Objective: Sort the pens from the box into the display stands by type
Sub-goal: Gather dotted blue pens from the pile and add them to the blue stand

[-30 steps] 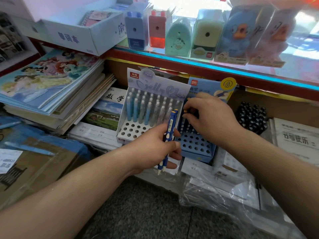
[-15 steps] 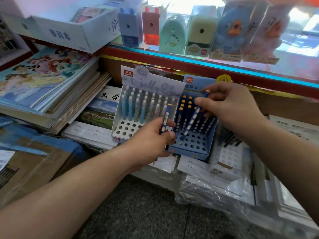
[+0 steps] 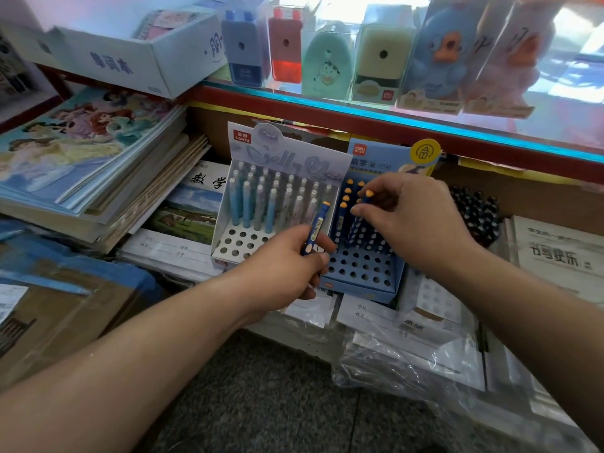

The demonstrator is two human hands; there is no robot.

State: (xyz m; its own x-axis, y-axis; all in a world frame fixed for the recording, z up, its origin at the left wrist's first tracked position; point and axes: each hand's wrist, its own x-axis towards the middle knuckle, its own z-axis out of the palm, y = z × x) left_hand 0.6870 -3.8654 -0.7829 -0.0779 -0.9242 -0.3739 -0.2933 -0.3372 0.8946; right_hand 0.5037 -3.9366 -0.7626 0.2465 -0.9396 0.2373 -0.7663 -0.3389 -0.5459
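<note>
Left hand [image 3: 284, 273] grips blue pen [image 3: 316, 223], near upright, just before blue stand [image 3: 359, 282]. Right hand [image 3: 415, 220] pinches orange-capped pen [image 3: 368, 195] over stand's back rows; tip hidden among neighbours.

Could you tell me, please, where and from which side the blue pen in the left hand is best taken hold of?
Pinch the upper barrel of the blue pen, just below its yellow tip, coming from the right and above. The left hand grips its lower half. The top leans up and right, free, with the pastel pens close on its left.
</note>
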